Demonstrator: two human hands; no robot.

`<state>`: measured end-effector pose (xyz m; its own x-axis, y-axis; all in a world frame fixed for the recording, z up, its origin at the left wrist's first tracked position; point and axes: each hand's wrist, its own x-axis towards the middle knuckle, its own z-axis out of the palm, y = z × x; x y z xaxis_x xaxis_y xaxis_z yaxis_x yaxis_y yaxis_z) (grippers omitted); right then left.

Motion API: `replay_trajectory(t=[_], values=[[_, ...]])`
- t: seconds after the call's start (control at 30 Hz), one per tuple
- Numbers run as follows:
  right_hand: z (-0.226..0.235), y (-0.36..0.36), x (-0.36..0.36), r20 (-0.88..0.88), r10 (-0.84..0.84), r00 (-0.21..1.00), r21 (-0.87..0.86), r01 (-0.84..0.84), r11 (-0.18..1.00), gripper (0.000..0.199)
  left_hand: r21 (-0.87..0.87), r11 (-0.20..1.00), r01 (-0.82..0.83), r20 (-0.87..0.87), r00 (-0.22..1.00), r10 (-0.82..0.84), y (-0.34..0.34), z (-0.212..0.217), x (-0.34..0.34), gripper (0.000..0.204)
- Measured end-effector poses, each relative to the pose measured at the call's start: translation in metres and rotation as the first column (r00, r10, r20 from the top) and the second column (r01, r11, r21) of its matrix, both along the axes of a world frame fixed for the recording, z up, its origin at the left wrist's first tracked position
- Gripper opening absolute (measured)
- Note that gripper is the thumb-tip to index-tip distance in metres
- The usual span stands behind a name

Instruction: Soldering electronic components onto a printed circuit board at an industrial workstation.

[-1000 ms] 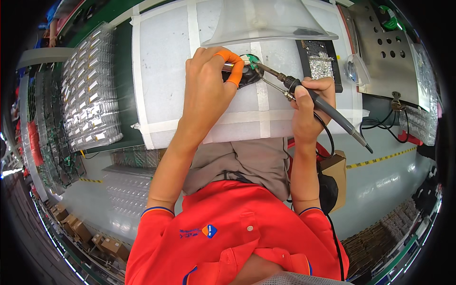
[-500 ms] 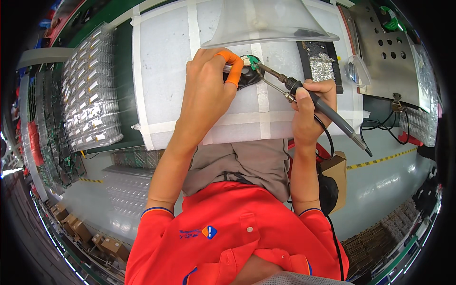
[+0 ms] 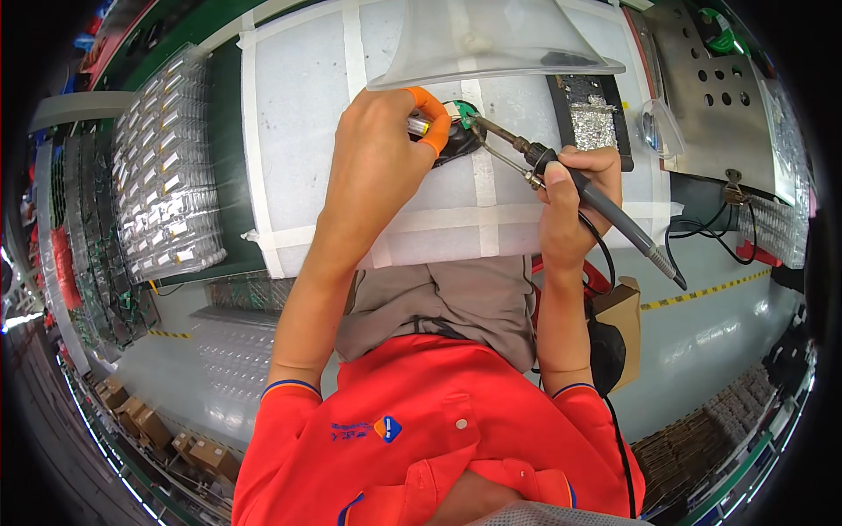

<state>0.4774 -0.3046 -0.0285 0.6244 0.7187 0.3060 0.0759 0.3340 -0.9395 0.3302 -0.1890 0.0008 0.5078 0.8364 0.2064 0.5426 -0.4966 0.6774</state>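
Observation:
My left hand (image 3: 375,153), with orange covers on its thumb and index finger, is closed in a pinch. A small silver piece with a yellow edge (image 3: 419,126) shows between those fingers. Beside the fingertips, a small green circuit board (image 3: 464,111) sits at a rounded black housing (image 3: 461,145) on the white work mat (image 3: 303,131). My right hand (image 3: 572,200) grips a grey-handled soldering iron (image 3: 614,215). A thin metal guide runs alongside its shaft, and the tip meets the edge of the green board. The exact contact point is too small to make out.
A translucent funnel-shaped hood (image 3: 500,39) overhangs the mat's far side. Right of it lie a black tray of silvery scraps (image 3: 594,127), a clear plastic cup (image 3: 664,131) and a perforated metal box (image 3: 715,105). Stacked clear trays (image 3: 167,167) stand at left.
My left hand has shifted slightly left and turned a little, so more of the silver piece shows. The right hand and soldering iron have hardly moved.

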Motion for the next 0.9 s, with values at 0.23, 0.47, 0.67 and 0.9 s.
replay_trajectory(t=[0.23,0.47,0.67,0.9], values=[[-0.001,0.000,0.000,0.033,-0.021,0.999,0.004,0.020,1.000,0.014,-0.091,0.996,0.004,0.083,0.997,0.003,-0.004,0.003,-0.004,0.010],[-0.001,0.000,0.000,0.016,-0.028,0.999,-0.001,0.028,1.000,0.014,0.007,1.000,-0.002,0.035,0.999,0.002,-0.003,-0.004,-0.001,0.008],[-0.001,-0.001,-0.001,0.029,-0.023,0.999,0.007,0.022,1.000,0.013,0.113,0.993,0.035,-0.024,0.999,-0.033,0.001,-0.001,0.002,0.009],[-0.001,0.000,0.000,0.055,-0.004,0.998,-0.009,0.005,1.000,0.013,0.060,0.995,0.080,-0.065,0.995,-0.077,0.003,0.009,0.003,0.011]])
